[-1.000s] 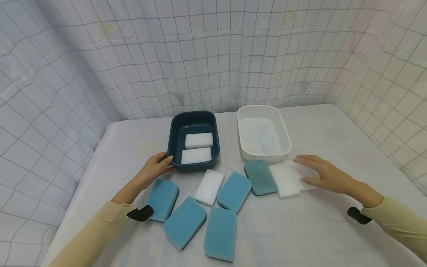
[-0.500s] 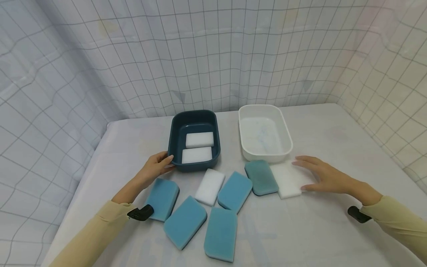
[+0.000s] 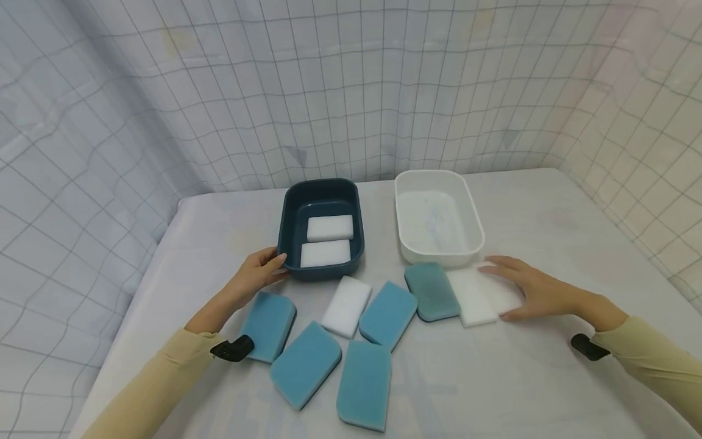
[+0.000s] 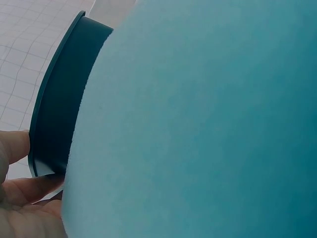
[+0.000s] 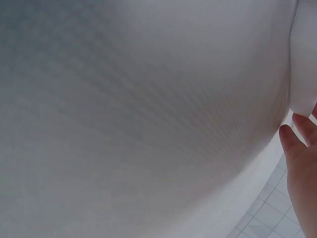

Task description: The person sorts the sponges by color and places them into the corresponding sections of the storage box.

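Note:
My left hand [image 3: 255, 274] holds the near left corner of a dark blue bin [image 3: 362, 235], thumb on the rim and fingers below; the left wrist view shows the same hold on the bin [image 4: 59, 94]. Inside lie two white sponges [image 3: 326, 253]. My right hand [image 3: 540, 289] lies over a flat white sponge [image 3: 501, 291], thumb at its near corner and loosely bent fingers at its far edge. Another white sponge [image 3: 473, 299] overlaps it, with a grey-teal sponge [image 3: 432, 291] alongside. In the right wrist view, mostly white cloth shows, with fingertips [image 5: 292, 131] at the right edge.
A white bin [image 3: 439, 213] stands behind the right-hand sponges with nothing in it. Several blue sponges [image 3: 306, 364] and one white sponge [image 3: 347, 306] are spread over the front of the white-covered table [image 3: 493, 390]. Checked curtains [image 3: 351, 91] enclose the back and sides.
My right hand has settled over the rightmost white sponge, its thumb shifting slightly toward the near corner. My left hand keeps its hold on the dark blue bin. The head view has shifted slightly.

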`<state>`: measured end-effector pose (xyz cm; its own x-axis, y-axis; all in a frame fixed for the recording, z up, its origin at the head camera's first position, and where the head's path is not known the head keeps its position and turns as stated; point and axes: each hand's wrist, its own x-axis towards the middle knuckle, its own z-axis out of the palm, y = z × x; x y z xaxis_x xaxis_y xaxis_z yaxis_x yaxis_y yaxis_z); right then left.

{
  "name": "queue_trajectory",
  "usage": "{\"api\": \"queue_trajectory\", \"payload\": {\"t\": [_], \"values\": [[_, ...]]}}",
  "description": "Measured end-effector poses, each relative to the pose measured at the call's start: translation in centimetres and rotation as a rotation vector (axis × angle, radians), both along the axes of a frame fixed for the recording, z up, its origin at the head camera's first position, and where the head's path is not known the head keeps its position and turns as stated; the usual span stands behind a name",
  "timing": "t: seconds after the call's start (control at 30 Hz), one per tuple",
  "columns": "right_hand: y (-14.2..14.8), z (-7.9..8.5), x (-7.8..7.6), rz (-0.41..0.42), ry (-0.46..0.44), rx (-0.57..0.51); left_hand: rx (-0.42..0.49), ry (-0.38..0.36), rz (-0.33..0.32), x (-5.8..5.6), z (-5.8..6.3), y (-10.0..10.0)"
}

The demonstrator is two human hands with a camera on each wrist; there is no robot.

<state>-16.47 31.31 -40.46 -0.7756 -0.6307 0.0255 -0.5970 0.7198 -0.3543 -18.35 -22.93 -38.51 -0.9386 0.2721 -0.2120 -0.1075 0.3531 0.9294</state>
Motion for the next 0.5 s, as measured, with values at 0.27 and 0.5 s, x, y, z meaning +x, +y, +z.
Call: {"api": "queue_trajectory", "payload": {"t": [0.27,0.5], "values": [[0.29,-0.15,-0.25,0.018,0.058,-0.002,0.002,0.006,-0.007,-0.01,0.21,0.05],[0.37,0.21,-0.15,0.014,0.045,0.0,-0.003,0.003,0.0,0.08,0.21,0.08]]}}
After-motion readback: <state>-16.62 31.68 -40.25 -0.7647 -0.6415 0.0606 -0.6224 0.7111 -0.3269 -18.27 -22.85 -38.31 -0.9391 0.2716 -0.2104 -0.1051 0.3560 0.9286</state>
